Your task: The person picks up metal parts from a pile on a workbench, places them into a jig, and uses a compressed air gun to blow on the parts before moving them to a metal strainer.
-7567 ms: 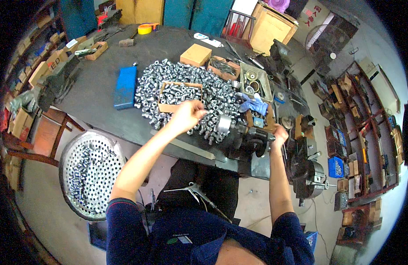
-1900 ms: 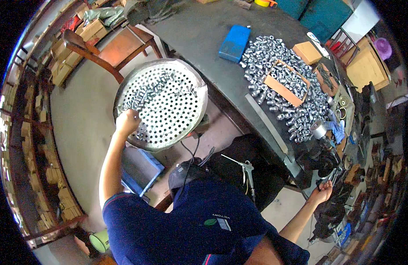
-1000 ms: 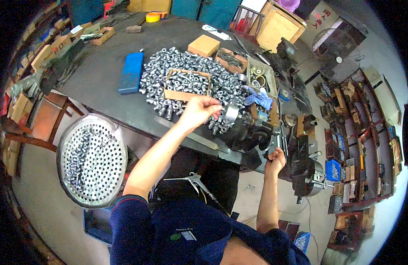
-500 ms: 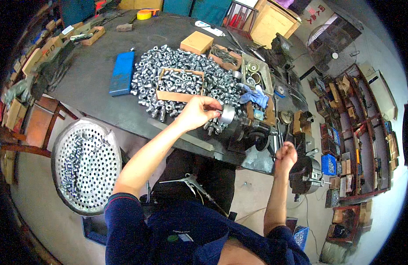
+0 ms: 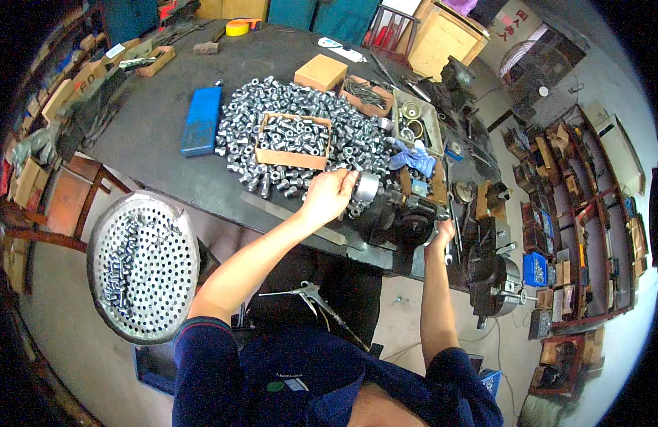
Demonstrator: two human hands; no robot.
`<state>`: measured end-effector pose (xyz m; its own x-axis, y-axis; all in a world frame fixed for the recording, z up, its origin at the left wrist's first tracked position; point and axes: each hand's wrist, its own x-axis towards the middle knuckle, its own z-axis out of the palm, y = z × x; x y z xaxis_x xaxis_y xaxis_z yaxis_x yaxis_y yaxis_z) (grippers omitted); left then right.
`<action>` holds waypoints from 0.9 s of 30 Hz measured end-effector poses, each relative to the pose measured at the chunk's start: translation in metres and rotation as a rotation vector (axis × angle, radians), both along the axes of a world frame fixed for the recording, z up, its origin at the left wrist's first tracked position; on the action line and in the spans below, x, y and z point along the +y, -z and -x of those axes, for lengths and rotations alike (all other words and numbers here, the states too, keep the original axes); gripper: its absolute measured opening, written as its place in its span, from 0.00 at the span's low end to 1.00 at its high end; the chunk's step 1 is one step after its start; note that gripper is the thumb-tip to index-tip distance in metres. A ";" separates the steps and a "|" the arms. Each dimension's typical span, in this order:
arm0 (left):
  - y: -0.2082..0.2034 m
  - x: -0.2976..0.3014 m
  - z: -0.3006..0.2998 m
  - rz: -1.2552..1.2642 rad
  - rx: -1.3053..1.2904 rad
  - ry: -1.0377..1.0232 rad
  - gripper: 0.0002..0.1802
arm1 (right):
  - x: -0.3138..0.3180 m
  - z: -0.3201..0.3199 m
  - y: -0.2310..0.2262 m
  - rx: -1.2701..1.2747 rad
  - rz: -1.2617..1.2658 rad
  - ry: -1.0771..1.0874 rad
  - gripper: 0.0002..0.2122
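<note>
My left hand (image 5: pixel 330 196) is closed at the face of a round silver chuck (image 5: pixel 367 186), its fingertips against the front; whatever they pinch is hidden. The chuck belongs to a dark bench-mounted spindle device (image 5: pixel 413 226) at the table's near edge. At the other end of that device my right hand (image 5: pixel 441 233) is curled closed by its end fitting; what lies inside the fingers does not show. Beyond my left hand spreads a heap of shiny metal nut-like fittings (image 5: pixel 357 142), with a cardboard box (image 5: pixel 292 161) of the same fittings standing in it.
A perforated metal pan (image 5: pixel 174 285) with small bolts stands left. On the dark table (image 5: pixel 147 135) are a blue case (image 5: pixel 201 121), a closed carton (image 5: pixel 320 72) and a blue-white glove (image 5: pixel 413 156). A wrench (image 5: pixel 450 245) and machine vise (image 5: pixel 494 285) are right, before shelves (image 5: pixel 578 220).
My left hand has come up against the chuck, its fingers more closed. My right hand has moved up and left to the spindle device's end.
</note>
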<state>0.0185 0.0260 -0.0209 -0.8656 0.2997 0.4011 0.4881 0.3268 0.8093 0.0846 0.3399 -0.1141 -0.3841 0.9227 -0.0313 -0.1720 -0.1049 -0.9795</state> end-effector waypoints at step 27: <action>-0.016 -0.024 0.001 -0.089 -0.314 0.150 0.20 | -0.048 -0.084 -0.070 0.497 -0.124 -0.454 0.12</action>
